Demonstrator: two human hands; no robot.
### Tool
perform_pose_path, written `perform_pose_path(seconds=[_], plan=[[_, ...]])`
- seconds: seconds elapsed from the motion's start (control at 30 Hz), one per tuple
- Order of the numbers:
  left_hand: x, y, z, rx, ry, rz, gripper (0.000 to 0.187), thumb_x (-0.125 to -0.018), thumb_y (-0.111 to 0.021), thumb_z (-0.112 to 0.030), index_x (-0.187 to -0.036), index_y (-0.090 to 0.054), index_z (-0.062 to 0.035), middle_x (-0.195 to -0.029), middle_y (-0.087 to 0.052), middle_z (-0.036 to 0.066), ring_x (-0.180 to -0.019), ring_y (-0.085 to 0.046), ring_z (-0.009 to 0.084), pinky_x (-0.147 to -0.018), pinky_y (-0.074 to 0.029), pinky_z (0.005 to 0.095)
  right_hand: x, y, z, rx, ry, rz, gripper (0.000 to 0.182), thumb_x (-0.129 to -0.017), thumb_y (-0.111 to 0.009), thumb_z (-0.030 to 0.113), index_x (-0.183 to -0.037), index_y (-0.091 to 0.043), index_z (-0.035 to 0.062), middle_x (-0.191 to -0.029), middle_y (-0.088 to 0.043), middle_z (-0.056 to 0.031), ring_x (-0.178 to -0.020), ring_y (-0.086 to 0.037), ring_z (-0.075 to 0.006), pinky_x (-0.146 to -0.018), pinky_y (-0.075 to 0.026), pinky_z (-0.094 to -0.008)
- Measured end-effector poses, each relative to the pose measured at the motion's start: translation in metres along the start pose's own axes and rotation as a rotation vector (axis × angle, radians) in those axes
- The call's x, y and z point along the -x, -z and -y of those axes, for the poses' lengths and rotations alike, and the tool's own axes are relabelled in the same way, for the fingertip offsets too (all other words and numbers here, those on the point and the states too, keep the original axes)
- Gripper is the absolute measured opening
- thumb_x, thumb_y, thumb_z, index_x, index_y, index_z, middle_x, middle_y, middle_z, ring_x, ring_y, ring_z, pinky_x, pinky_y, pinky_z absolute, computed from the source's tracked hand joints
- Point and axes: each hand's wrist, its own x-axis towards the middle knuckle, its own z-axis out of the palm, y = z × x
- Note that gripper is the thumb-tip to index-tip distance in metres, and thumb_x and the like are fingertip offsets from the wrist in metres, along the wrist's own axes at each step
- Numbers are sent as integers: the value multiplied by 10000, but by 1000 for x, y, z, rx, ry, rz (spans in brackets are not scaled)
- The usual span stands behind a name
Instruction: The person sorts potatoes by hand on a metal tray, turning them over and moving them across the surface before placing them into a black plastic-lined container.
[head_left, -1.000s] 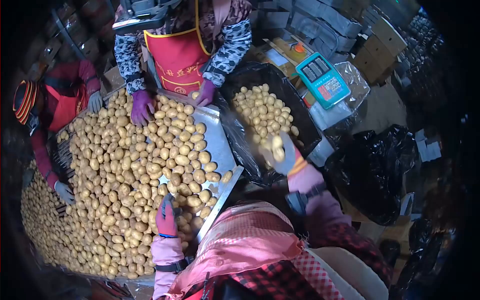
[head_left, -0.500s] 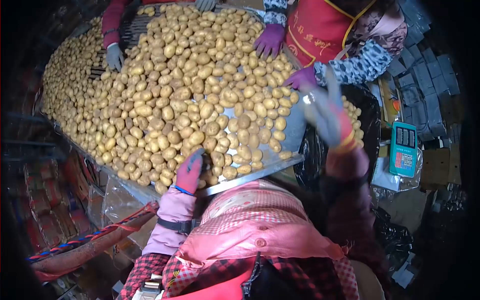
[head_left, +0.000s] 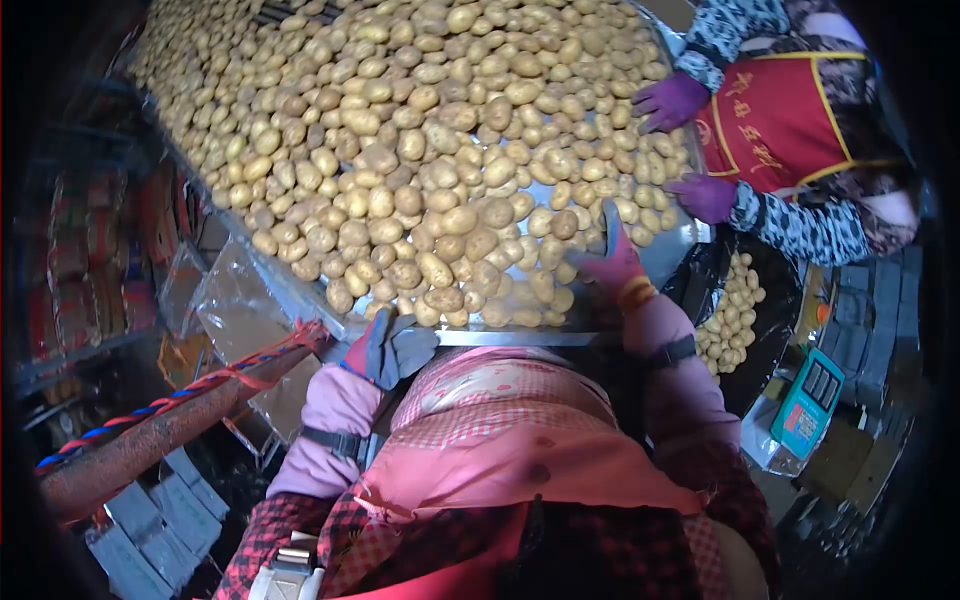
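Potatoes (head_left: 440,170) lie heaped over a metal sorting table (head_left: 500,338). My left hand (head_left: 390,348), in a pink and grey glove, is at the table's front edge beside the nearest potatoes; its fingers are apart and nothing shows in them. Farther right, my right hand (head_left: 617,258), gloved the same way, reaches over the table's front right part. Its thumb and fingers are spread against potatoes there, and it grips none that I can see.
Across the right corner stands a co-worker in a red apron (head_left: 775,125), purple gloves (head_left: 672,102) on the potatoes. Below that corner, a black plastic bag (head_left: 775,275) holds potatoes. A teal scale (head_left: 808,402) is at right. A rope-wrapped pole (head_left: 180,425) juts in at left.
My right hand has come from above the bag, left onto the potatoes. My left hand has drawn back from the potatoes to the table edge. The whole view has shifted.
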Motion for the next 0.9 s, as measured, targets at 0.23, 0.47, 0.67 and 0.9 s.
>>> perform_pose_path(seconds=[0.23, 0.47, 0.67, 0.9], plan=[[-28, -3, -18, 87, 7, 41, 815, -913, -545, -623, -1413, -363, -6, -1244, -595, 273, -1120, -619, 409, -983, -507, 514, -24, -22, 24, -293, -216, 92, 1056, -674, -871, 304, -1513, -282, 54, -1343, -522, -162, -1143, -571, -245, -967, -498, -360], [-34, -31, -23, -23, 37, 102, 1081, -789, -559, -773, -1527, -179, -79, -1313, -522, 319, -1209, -559, 430, -1044, -445, 526, -23, -44, 0, -178, -124, 165, 957, -703, -845, 313, -1491, -354, 81, -1188, -638, -146, -1082, -627, -246, -941, -510, -367], [-67, -58, -35, 148, -37, 268, 1059, -807, -560, -760, -1533, -225, -66, -1444, -420, 281, -1301, -469, 426, -1066, -432, 521, -20, -42, 43, 211, -81, 176, 977, -727, -823, 302, -1526, -292, 116, -1270, -600, -152, -1106, -620, -250, -954, -503, -366], [-74, -86, -66, 51, -105, 373, 973, -869, -419, -760, -1536, -232, -77, -1562, -261, 216, -1364, -368, 347, -1122, -354, 467, -69, -50, 53, -432, -176, 406, 928, -789, -753, 136, -1554, -229, 115, -1367, -513, -143, -1225, -516, -229, -967, -483, -334]])
